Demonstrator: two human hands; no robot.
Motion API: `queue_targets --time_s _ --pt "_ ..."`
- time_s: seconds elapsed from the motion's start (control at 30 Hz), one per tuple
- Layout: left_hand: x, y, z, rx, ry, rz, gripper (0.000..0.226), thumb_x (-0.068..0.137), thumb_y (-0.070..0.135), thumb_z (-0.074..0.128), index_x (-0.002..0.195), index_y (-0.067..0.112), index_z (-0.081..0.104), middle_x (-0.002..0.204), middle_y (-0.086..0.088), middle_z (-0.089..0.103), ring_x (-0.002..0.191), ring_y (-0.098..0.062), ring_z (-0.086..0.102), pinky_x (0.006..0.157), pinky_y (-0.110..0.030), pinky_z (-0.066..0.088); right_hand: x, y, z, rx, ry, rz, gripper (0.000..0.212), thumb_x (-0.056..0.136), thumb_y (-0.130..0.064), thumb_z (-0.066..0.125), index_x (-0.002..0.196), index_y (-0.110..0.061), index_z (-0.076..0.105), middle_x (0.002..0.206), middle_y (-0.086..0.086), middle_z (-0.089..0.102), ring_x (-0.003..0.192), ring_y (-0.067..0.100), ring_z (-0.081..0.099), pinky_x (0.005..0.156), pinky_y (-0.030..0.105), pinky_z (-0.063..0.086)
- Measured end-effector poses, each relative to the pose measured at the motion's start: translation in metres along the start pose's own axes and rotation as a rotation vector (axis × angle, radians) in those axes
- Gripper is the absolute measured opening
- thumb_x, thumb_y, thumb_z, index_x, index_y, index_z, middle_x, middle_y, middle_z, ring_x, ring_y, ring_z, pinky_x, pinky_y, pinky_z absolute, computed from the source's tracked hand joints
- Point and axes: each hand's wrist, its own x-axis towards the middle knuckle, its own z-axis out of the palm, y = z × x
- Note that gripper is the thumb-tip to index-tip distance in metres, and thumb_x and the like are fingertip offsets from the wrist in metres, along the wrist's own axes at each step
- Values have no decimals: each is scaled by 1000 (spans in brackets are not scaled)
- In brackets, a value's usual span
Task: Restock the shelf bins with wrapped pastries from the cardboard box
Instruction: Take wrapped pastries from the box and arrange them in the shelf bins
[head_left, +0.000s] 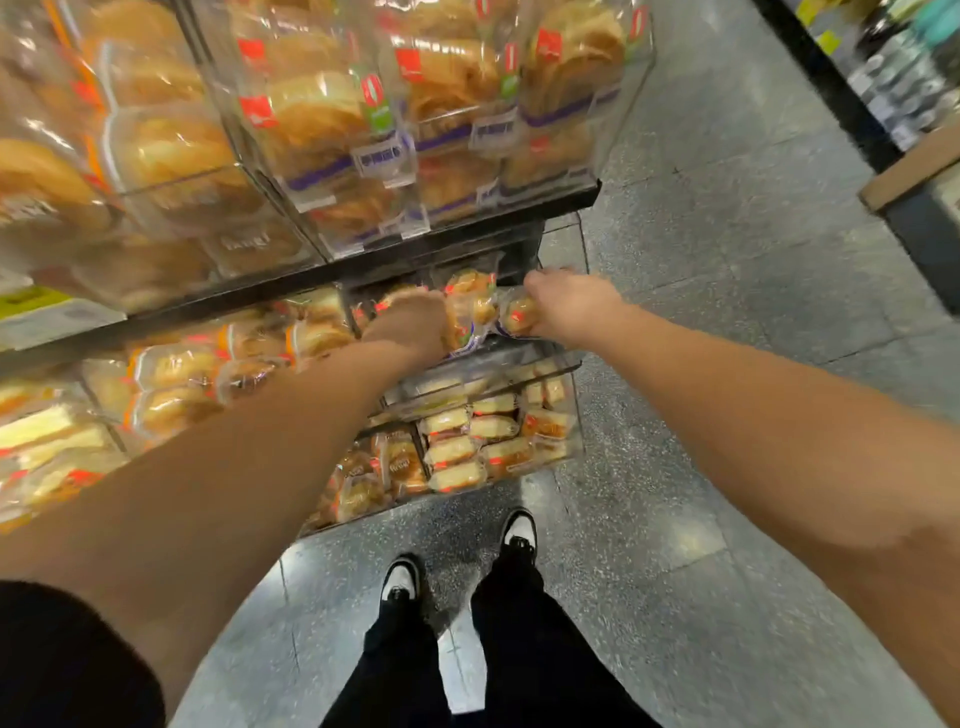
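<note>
Both arms reach to 12 o'clock into a clear shelf bin (563, 364). The right hand (566, 306) curls its fingers tight around a wrapped pastry (517, 317). The left hand (415, 322) rests on more pastries (470, 306); its fingers are hidden, so I cannot tell.

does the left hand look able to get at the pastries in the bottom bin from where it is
Probably yes: the bottom bin has an open top right below the left hand, and its wrapped pastries lie uncovered, though the person would likely need to bend down.
</note>
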Motion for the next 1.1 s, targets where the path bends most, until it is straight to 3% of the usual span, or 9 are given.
queue_targets --time_s 0.1,0.23,0.3,0.4,0.53,0.73,1.1 --pt "13 -9 23 49 20 -26 37 90 19 61 125 14 50 123 -12 58 110 -33 58 86 -42 49 23 1 16 -17 -8 -42 43 91 -23 64 132 -21 49 123 3 56 109 25 56 74 35 42" --pt "26 -16 50 133 30 -72 49 92 11 57 138 10 43 135 -14 52 125 -33 49 100 -45 42 47 0 44 -56 19 -119 43 90 -22 64 130 -21 49 119 4 60 103 26 59 72 35 41" --pt "33 -20 62 181 21 -103 54 90 4 57 142 9 41 139 -13 49 128 -33 47 103 -45 41 55 0 56 -37 20 -147 41 88 -20 66 127 -21 53 118 4 62 103 25 60 75 36 47" --pt "43 -27 77 203 9 -143 54 90 0 51 143 9 39 142 -15 46 130 -35 44 103 -46 40 67 -3 71 -32 29 -191 38 87 -21 70 123 -18 57 119 6 62 110 27 58 92 43 50" --pt "53 -29 84 285 10 -185 59 89 0 52 145 10 38 141 -18 43 130 -36 41 104 -48 38 83 -10 86 -117 67 -253 42 85 -24 70 126 -22 61 126 7 61 121 29 51 106 46 37" --pt "69 -36 86 466 -7 -165 57 92 10 56 146 14 38 145 -16 44 133 -36 37 108 -51 30 97 -14 95 -283 124 -363 38 86 -24 69 122 -17 62 121 7 58 115 29 51 98 45 40" --pt "76 -36 85 716 -67 -214 72 87 21 70 148 10 35 145 -18 44 135 -36 38 108 -49 32 105 -20 104 -298 144 -417 43 84 -18 71 125 -16 57 122 6 58 116 27 51 101 43 39"
